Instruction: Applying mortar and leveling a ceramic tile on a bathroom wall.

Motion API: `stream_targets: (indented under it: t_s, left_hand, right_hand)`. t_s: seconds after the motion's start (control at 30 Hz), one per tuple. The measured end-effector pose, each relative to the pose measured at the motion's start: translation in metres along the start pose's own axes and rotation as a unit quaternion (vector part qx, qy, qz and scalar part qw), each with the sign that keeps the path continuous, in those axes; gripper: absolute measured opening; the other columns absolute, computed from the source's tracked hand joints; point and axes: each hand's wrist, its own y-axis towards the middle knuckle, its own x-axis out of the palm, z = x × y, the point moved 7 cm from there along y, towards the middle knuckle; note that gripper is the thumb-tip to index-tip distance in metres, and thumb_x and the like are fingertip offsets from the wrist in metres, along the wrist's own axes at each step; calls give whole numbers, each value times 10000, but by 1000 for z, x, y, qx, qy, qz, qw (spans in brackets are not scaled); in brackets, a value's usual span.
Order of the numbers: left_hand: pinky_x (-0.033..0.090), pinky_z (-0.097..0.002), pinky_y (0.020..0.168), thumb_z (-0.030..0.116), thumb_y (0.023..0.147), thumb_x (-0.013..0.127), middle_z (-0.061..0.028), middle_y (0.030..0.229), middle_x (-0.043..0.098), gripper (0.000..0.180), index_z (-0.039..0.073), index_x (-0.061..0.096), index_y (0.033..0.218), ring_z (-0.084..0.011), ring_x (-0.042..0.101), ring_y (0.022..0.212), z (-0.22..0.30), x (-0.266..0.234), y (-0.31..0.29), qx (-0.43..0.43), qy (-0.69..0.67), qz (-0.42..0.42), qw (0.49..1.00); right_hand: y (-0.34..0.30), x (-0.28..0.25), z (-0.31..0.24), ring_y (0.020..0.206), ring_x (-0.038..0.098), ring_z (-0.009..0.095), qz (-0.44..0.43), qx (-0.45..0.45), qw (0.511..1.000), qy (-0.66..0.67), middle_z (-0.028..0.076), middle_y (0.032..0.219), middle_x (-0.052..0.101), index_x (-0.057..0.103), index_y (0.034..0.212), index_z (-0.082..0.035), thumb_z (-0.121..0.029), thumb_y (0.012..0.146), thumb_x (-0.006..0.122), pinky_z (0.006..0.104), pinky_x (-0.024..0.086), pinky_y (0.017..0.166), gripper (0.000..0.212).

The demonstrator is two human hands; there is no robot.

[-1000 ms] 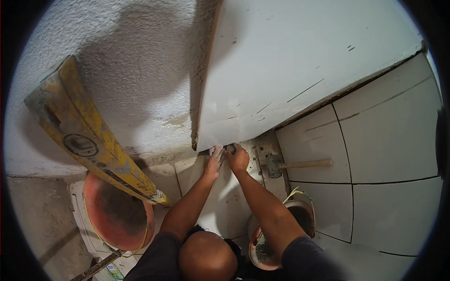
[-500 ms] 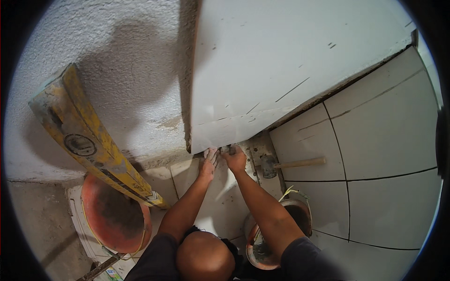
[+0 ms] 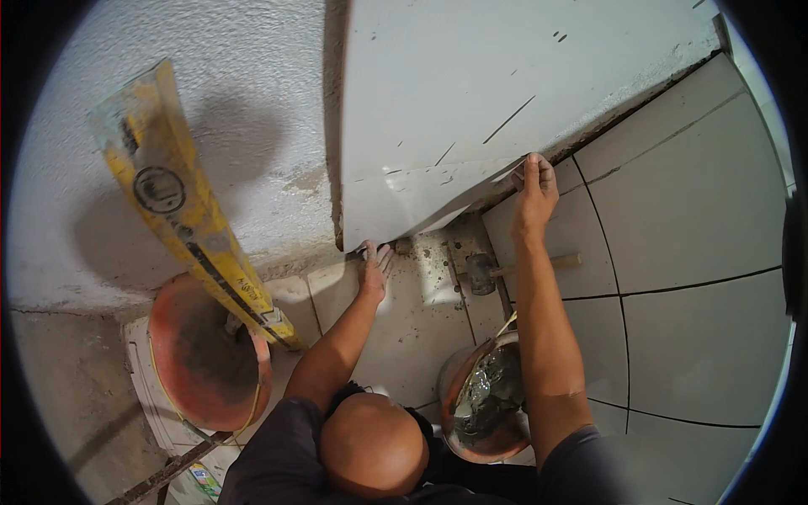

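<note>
A large white wall tile (image 3: 438,101) with dark streaks stands in front of me, next to the rough white wall. My left hand (image 3: 374,268) is at its lower left corner, thumb against the bottom edge and fingers just below it. Farther right and higher, my right hand (image 3: 536,189) pinches the tile's lower right edge between thumb and curled fingers. A strip of shadow and a pale patch show under that edge, between the hands. What lies behind the tile is hidden.
A dusty yellow spirit level (image 3: 202,219) leans at the left, beside a reddish bucket (image 3: 168,362). A mallet (image 3: 481,274) lies on the floor tiles (image 3: 412,337). By my right arm stands a bucket of wet grey mix (image 3: 488,396). Tiled wall (image 3: 690,227) bounds the right.
My right hand has left the spot beside my left hand and moved up and right along the tile's edge. My left hand stays near the lower corner. The view has shifted slightly.
</note>
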Motion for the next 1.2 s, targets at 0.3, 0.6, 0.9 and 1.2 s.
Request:
stream_targets:
  t_s: [0.3,0.6,0.9,1.2]
  left_hand:
    - [436,-313,692,152,769,681,-105,905,562,307,6,526,990,-211,542,811,105,116,-153,520,405,121,742]
    - [477,-335,728,93,756,682,-151,963,608,297,-11,590,1018,-270,591,827,202,205,-215,700,385,66,597]
    - [471,-291,723,73,747,698,-125,848,632,161,-30,635,854,-209,603,780,208,210,-211,723,391,55,566]
    - [465,-269,662,84,750,703,-96,849,636,221,-16,633,934,-173,589,739,204,205,-206,675,397,84,616]
  right_hand:
    - [13,-11,4,758,514,79,-36,10,999,6,12,823,574,585,952,14,-245,828,651,203,424,703,294]
    - [5,0,-7,755,528,84,-49,-17,997,-52,39,842,608,605,939,27,-194,765,720,208,422,671,305]
    - [12,-4,-12,709,528,74,-84,-29,995,-38,26,788,620,626,894,24,-165,758,721,202,420,644,252]
    - [1,-3,-17,803,589,109,-78,-62,995,-23,67,872,644,606,987,27,-142,770,697,229,464,725,290]
